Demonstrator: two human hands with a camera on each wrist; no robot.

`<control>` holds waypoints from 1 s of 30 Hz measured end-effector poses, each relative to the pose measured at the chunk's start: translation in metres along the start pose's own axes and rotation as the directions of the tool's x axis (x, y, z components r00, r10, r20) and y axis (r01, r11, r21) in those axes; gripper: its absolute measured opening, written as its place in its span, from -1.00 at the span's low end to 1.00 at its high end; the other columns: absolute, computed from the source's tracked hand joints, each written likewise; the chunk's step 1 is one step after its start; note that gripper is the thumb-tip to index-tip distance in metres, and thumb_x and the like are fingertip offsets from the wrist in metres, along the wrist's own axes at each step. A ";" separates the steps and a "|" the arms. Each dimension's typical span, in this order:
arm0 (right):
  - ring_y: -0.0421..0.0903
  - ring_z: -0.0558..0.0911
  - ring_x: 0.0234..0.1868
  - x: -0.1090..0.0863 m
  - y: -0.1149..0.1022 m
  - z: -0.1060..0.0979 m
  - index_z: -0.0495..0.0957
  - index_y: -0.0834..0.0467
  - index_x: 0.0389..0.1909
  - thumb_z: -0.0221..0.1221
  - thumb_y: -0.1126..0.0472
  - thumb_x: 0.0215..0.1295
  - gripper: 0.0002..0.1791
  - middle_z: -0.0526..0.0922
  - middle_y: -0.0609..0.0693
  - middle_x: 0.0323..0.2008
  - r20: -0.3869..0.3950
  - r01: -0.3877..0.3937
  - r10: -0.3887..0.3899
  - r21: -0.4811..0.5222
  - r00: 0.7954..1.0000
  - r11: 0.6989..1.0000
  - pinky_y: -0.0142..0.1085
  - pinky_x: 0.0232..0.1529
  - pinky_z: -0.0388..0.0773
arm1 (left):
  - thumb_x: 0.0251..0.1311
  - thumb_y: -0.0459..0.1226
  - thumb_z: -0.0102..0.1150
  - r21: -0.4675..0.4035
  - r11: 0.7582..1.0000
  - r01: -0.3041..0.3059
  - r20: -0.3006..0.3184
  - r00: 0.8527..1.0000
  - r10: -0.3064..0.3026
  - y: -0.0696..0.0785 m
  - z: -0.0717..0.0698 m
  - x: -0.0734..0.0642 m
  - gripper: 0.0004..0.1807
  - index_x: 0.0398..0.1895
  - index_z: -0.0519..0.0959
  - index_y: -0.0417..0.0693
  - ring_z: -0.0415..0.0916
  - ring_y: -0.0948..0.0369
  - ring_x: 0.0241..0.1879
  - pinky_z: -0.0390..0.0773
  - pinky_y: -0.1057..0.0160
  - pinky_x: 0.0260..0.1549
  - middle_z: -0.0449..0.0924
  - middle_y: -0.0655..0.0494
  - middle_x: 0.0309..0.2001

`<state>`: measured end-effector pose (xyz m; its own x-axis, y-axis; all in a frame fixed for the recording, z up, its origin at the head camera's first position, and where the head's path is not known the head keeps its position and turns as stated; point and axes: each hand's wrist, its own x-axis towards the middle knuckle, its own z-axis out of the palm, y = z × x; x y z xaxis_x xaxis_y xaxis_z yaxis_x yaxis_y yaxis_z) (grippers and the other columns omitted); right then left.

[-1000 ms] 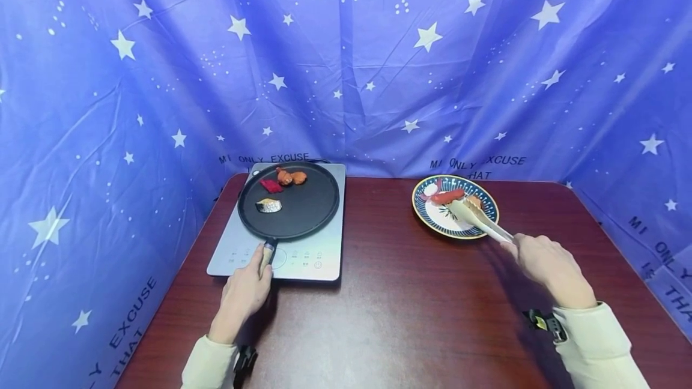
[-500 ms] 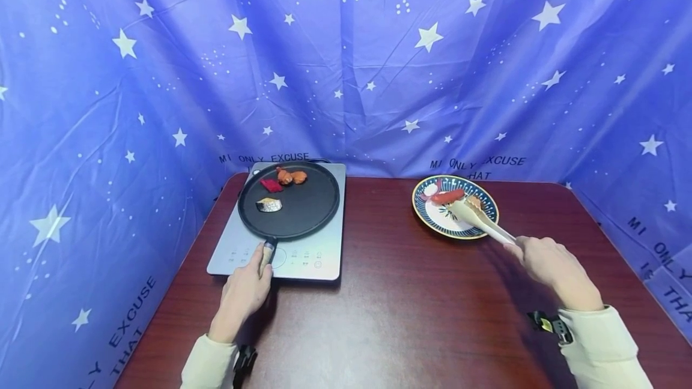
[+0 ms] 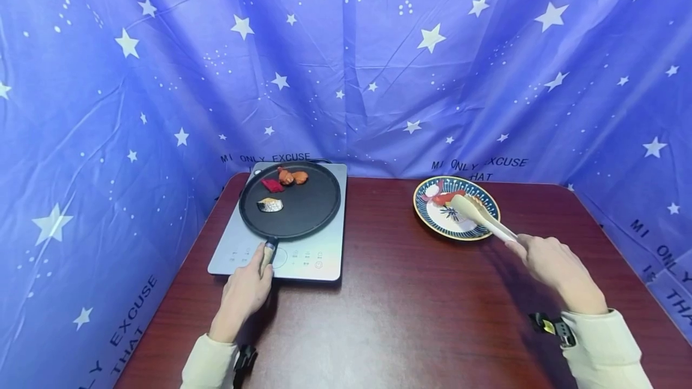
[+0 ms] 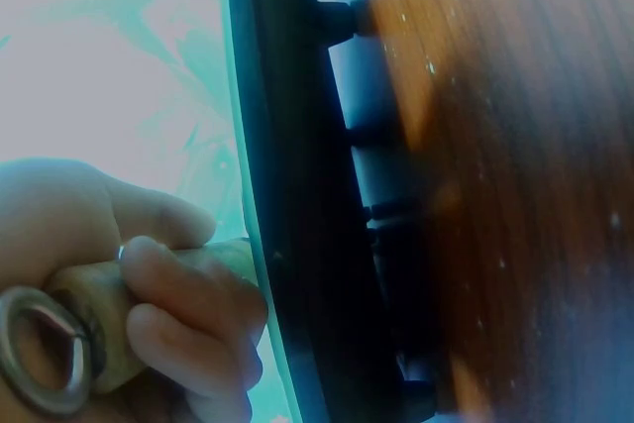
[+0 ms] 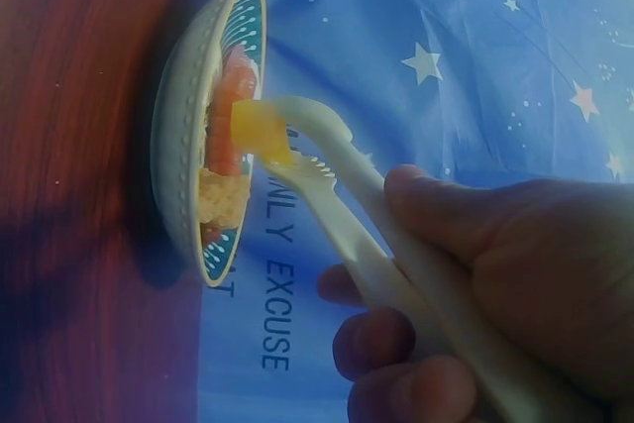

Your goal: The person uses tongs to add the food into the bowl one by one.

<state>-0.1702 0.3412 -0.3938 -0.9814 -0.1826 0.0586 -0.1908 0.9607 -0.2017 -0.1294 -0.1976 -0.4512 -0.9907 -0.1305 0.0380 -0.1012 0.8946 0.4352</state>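
Reddish table [image 3: 405, 317], silver cooktop [image 3: 324, 251], patterned plate [image 3: 439, 224]

A broad stretch of free desk [image 3: 389, 299] runs down the middle of the frame, between the cooktop [image 3: 331, 257] at centre left and the plate [image 3: 432, 216] at centre right; I could pass an arm through there. At lower left the person's left hand [image 3: 243, 291] wraps the handle [image 3: 267, 258], blocking the near side of the pan [image 3: 310, 212]. The pan's right half has free surface, while food pieces [image 3: 273, 185] take up its top and left. From the lower right, the right hand [image 3: 557, 269] and slanting tongs [image 3: 483, 216] bar that way onto the plate. The curtain [image 3: 357, 71] walls off the desk's far edge.
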 end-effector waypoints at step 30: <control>0.18 0.53 -0.46 0.010 0.007 0.003 0.48 0.33 0.08 -0.08 -0.04 0.45 -0.48 0.55 0.17 -0.47 -0.039 0.050 -0.048 0.048 0.998 0.998 0.17 -0.46 0.35 | 0.31 -0.13 -0.10 0.007 1.000 0.003 -0.008 1.000 -0.003 0.002 0.001 0.001 -0.40 0.40 0.21 -0.06 0.55 -0.25 -0.31 0.46 -0.15 -0.37 0.57 -0.39 -0.15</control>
<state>-0.1812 0.3453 -0.3979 -0.9696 -0.2204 0.1065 -0.2405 0.9391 -0.2457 -0.1302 -0.1957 -0.4508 -0.9896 -0.1368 0.0435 -0.1051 0.8970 0.4294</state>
